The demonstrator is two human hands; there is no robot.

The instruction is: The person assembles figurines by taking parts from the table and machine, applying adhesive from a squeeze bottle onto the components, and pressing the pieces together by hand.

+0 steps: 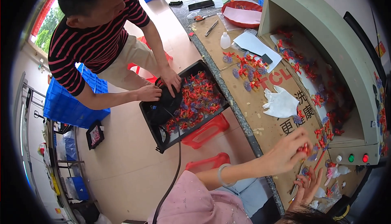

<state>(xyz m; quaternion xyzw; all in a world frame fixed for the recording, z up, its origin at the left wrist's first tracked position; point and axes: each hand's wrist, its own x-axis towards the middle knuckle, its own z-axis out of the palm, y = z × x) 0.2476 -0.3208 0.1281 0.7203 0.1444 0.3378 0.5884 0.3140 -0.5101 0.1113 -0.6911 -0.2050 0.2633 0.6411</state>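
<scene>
My left hand (287, 150), a pale bangle on its wrist, pinches a small red plastic piece (304, 147) over the brown cardboard-covered table (264, 122). My right hand (307, 185) lies just below it with fingers spread on the cardboard, among a few small red and bluish pieces; nothing shows in its grasp. A pile of red and bluish pieces (247, 70) sits further up the table. More red pieces lie inside the opening of a grey-green machine (326, 40) to the right.
A person in a striped shirt bends over a black tray (148, 116) of red pieces on a red stool (205, 130), both hands on a black corded device (165, 102). White glove (281, 102), white squeeze bottle (225, 40), red bowl (242, 5), scissors (201, 17), blue crates (65, 106).
</scene>
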